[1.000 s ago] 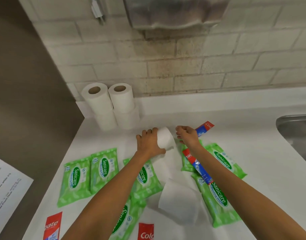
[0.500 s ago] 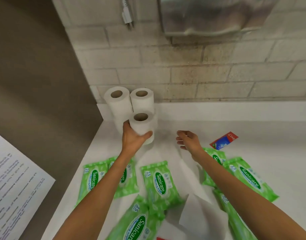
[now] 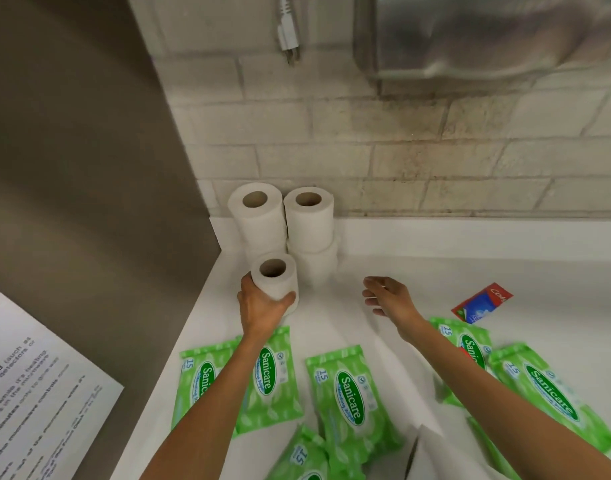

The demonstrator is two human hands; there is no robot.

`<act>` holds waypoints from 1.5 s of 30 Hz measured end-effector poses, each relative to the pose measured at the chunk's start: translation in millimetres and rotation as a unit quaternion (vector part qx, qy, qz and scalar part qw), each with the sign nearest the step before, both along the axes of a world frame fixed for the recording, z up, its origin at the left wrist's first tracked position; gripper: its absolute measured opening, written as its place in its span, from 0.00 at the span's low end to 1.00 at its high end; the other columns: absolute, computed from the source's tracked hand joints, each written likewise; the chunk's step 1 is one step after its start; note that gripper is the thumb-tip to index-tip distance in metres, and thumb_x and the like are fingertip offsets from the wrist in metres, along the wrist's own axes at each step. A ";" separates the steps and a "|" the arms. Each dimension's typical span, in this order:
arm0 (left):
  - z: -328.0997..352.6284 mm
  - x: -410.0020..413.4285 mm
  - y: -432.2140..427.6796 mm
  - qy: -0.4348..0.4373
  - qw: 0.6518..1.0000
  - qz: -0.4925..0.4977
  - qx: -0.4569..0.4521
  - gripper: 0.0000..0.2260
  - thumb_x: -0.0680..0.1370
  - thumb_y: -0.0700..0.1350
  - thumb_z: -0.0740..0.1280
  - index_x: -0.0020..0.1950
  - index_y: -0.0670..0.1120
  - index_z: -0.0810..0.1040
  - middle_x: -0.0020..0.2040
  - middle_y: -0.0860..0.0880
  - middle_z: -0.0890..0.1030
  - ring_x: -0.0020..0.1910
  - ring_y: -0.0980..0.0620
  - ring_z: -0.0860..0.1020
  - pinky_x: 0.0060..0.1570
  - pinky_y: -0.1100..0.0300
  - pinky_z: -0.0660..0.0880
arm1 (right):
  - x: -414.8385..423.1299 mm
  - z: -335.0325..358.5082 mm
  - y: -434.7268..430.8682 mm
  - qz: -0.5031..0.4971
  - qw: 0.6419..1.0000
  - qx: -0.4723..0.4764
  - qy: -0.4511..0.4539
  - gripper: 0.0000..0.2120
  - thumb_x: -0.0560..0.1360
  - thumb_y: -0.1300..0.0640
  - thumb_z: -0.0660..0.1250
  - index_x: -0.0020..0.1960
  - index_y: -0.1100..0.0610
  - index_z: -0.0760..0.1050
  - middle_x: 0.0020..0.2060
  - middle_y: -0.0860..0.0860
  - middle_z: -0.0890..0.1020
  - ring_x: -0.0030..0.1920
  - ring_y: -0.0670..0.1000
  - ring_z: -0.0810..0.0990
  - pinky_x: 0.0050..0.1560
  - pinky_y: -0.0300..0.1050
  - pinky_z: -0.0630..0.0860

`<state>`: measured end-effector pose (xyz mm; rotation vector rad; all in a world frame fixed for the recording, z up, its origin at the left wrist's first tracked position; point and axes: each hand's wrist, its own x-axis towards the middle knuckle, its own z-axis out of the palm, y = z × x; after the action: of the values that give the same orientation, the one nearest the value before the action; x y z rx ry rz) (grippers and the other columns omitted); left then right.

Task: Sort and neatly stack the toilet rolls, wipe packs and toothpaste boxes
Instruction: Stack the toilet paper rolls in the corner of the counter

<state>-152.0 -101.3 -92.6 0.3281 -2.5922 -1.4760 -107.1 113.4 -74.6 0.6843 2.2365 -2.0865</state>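
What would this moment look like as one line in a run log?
left hand: gripping toilet roll, beside stacked rolls | right hand: open, empty | wipe packs: unsorted on counter

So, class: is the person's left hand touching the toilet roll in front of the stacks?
Touching. The head view shows the left hand wrapped around the toilet roll, thumb and fingers pressed against its side.
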 end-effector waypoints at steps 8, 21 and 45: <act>-8.5 -4.4 -13.4 -0.004 0.999 0.034 0.005 0.40 0.64 0.46 0.77 0.70 0.41 0.61 0.66 0.42 0.70 0.68 0.43 0.66 0.64 0.51 0.68 | -3.2 -6.6 -3.8 0.008 1.000 0.005 -0.010 0.09 0.77 0.54 0.63 0.55 0.56 0.74 0.46 0.55 0.79 0.42 0.52 0.77 0.40 0.42 0.72; -11.9 -11.6 -17.2 0.020 1.000 0.021 0.007 0.39 0.64 0.45 0.78 0.69 0.40 0.63 0.66 0.42 0.71 0.67 0.43 0.70 0.64 0.54 0.68 | -2.1 -4.4 -6.0 0.012 1.000 0.012 -0.019 0.11 0.77 0.54 0.63 0.57 0.56 0.75 0.45 0.54 0.79 0.42 0.52 0.76 0.40 0.41 0.72; 3.0 11.7 -28.3 -0.086 0.994 -0.042 0.051 0.56 0.66 0.48 0.77 0.76 0.43 0.37 0.77 0.42 0.55 0.76 0.44 0.59 0.74 0.50 0.60 | 30.5 20.1 4.6 0.036 0.999 0.019 -0.025 0.14 0.77 0.54 0.63 0.60 0.59 0.74 0.46 0.55 0.79 0.38 0.49 0.76 0.39 0.40 0.71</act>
<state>-140.3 -129.6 -89.6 0.3771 -2.6995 -1.6824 -76.7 118.0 -54.6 0.6404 2.2446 -1.9764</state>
